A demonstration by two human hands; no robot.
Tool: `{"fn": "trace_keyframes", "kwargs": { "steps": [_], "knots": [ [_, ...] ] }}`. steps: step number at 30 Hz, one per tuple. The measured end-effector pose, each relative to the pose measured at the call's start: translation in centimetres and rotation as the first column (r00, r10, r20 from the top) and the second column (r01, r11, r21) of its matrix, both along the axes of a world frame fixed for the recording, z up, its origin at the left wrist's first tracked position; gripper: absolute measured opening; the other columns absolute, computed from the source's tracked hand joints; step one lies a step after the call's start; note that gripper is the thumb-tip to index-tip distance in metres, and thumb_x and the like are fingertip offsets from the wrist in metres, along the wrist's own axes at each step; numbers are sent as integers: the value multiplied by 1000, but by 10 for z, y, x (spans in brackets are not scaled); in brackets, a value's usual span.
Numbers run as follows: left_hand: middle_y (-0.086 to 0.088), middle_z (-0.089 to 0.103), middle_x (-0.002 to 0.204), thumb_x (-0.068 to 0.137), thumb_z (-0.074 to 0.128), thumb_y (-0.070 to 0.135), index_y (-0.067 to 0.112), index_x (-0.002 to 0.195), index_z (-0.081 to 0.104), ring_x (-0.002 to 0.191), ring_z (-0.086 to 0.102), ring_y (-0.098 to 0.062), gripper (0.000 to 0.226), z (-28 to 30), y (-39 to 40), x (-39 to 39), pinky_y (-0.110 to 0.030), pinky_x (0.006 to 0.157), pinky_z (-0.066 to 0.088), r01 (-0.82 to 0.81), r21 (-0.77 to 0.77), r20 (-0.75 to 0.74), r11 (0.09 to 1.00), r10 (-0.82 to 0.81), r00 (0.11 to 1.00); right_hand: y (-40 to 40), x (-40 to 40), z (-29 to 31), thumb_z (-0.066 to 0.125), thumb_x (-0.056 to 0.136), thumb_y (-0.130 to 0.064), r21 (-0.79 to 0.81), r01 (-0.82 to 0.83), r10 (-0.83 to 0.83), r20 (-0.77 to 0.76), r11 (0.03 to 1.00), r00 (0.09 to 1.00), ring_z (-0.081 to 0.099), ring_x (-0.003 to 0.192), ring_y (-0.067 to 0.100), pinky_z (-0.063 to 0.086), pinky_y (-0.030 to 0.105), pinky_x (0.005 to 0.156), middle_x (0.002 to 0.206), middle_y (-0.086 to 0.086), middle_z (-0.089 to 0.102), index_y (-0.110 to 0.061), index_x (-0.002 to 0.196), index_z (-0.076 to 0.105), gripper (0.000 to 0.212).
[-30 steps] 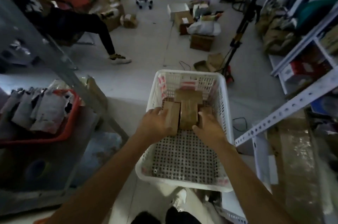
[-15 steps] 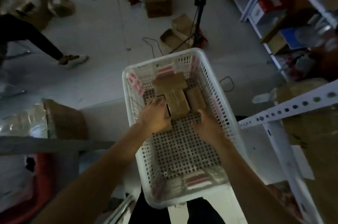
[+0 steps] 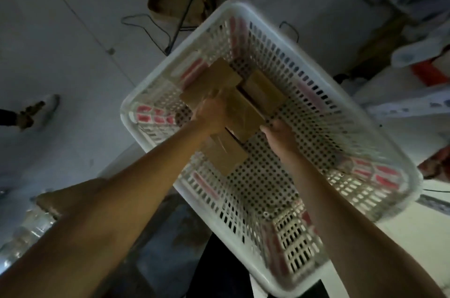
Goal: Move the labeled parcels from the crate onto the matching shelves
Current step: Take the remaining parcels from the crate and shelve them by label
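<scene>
I read this as the pick-up step, with nothing yet out of the white perforated crate (image 3: 379, 151), which fills most of my view and sits at a tilt over the grey floor (image 3: 60, 42). A shelf upright (image 3: 411, 105) shows pale at the right edge, so the shelving is near, though blur hides any labels.

Inside the crate, at its far end, lies a cluster of brown parcels (image 3: 264, 88), packed touching one another. One parcel (image 3: 224, 154) sits nearer me, beneath my left wrist.

My left hand (image 3: 210, 116) rests on top of the cluster, its fingers curled over a parcel's edge; I judge it to be gripping, but the blur leaves some doubt. My right hand (image 3: 280, 133) has its fingers curled against the near end of the middle parcel (image 3: 243, 115), pinching it.

Next I would need to lift one parcel free, read its label, and find the matching shelf.
</scene>
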State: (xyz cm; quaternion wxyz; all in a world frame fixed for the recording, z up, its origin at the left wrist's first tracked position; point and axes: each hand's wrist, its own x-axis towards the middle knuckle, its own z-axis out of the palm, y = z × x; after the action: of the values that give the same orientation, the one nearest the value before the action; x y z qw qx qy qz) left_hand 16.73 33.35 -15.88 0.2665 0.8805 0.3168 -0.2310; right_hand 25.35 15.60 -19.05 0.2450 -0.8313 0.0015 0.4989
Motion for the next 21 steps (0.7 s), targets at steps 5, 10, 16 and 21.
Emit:
{"fn": "trace_keyframes", "kwargs": {
  "steps": [5,10,16,21],
  "knots": [
    [-13,50,135,84,68,33,14,148,32,121,52,-34,76,-29,-10,17,-40,92,48,-133,-102,37,986,137,990,19,-10,-34,65,87,-58,38,409,-396,-186,912,899,47,135,32,43,49,109,157,10,37,-17,155,31,87],
    [-6,46,116,90,61,43,21,140,44,114,52,-34,57,-45,-46,-9,-35,85,44,-264,-210,34,941,277,960,-11,-31,-38,72,85,-51,123,637,-581,-306,761,754,54,128,29,47,50,106,147,11,51,-14,149,39,81],
    [-2,34,141,86,59,56,30,142,31,134,29,-29,68,-36,-91,-16,-45,107,37,-332,-376,-48,865,340,939,-53,-54,-23,59,96,-46,179,742,-623,-439,645,648,64,109,26,54,50,96,117,5,67,-19,122,63,38],
    [2,43,129,83,66,46,24,133,37,119,50,-22,61,-16,-117,-21,-32,84,47,-453,-405,21,794,503,864,-73,-63,-8,79,77,-45,228,704,-630,-322,673,707,69,105,28,55,56,93,117,8,71,-17,118,64,52]
  ]
}}
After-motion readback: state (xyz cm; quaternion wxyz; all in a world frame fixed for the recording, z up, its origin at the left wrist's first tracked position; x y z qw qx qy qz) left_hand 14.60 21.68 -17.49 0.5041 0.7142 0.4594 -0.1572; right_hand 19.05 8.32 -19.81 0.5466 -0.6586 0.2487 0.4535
